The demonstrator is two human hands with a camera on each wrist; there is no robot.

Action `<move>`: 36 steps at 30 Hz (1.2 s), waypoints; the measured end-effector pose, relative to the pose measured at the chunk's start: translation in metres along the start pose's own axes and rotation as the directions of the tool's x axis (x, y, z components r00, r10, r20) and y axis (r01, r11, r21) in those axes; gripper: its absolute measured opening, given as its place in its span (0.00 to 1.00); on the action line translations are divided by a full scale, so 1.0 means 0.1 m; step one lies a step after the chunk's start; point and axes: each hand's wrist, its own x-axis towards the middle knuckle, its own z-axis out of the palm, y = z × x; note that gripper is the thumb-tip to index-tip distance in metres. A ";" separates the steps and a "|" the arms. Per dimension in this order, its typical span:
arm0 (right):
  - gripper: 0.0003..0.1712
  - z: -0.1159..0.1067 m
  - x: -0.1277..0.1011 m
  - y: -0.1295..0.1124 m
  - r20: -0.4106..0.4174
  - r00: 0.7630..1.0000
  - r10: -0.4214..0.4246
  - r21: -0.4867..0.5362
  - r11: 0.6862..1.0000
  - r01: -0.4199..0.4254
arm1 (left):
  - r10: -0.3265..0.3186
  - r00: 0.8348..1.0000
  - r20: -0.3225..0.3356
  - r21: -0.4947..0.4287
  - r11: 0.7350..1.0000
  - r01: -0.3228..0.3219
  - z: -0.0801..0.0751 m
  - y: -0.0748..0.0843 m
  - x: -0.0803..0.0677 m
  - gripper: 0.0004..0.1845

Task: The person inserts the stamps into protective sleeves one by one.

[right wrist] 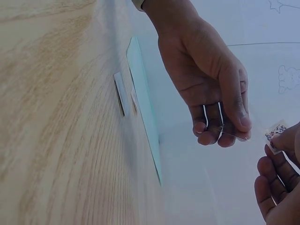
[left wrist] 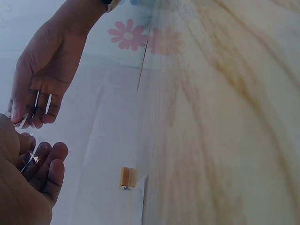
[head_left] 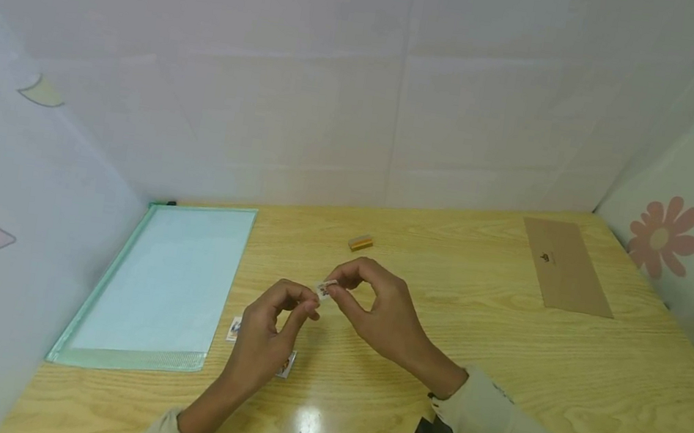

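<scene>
Both hands meet above the middle of the table. Between thumb and fingers, my right hand (head_left: 383,314) pinches a small white card (head_left: 325,289) with a printed picture, also visible in the right wrist view (right wrist: 275,135). Close beside it, my left hand (head_left: 267,331) pinches a thin, clear film-like piece (right wrist: 234,135) with thumb and fingertips. Whether this clear piece joins the card cannot be made out. On the table by the left hand lie two more small printed cards (head_left: 234,329) (head_left: 287,366), both partly covered by that hand.
A flat pouch with a green border (head_left: 157,286) lies at the left. Beyond the hands is a small orange and brown block (head_left: 360,243). At the far right lies a brown rectangular sheet (head_left: 566,266). Walls stand at the table's back and sides.
</scene>
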 end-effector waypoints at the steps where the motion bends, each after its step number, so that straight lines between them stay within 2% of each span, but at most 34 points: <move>1: 0.06 0.00 0.00 0.00 -0.001 1.000 -0.006 0.004 1.000 0.006 | -0.001 1.000 0.002 0.001 1.000 0.001 0.00 0.00 0.00 0.05; 19: 0.09 0.01 0.00 -0.01 -0.029 0.995 -0.098 -0.027 0.995 0.097 | -0.022 1.000 0.001 0.003 1.000 0.022 0.01 0.01 0.00 0.05; 28: 0.10 0.04 -0.01 0.01 -0.037 0.991 -0.125 -0.045 0.991 0.124 | -0.042 0.999 0.007 -0.029 0.999 0.042 0.02 0.01 -0.01 0.05; 31: 0.08 0.05 -0.01 0.01 -0.038 0.993 -0.108 -0.038 0.994 0.107 | -0.045 0.999 0.002 -0.034 0.998 0.045 0.02 0.02 -0.01 0.05; 36: 0.06 0.03 -0.01 0.00 -0.038 0.999 -0.012 0.006 1.000 0.013 | -0.046 0.999 -0.017 -0.032 0.998 0.045 0.02 0.02 -0.01 0.05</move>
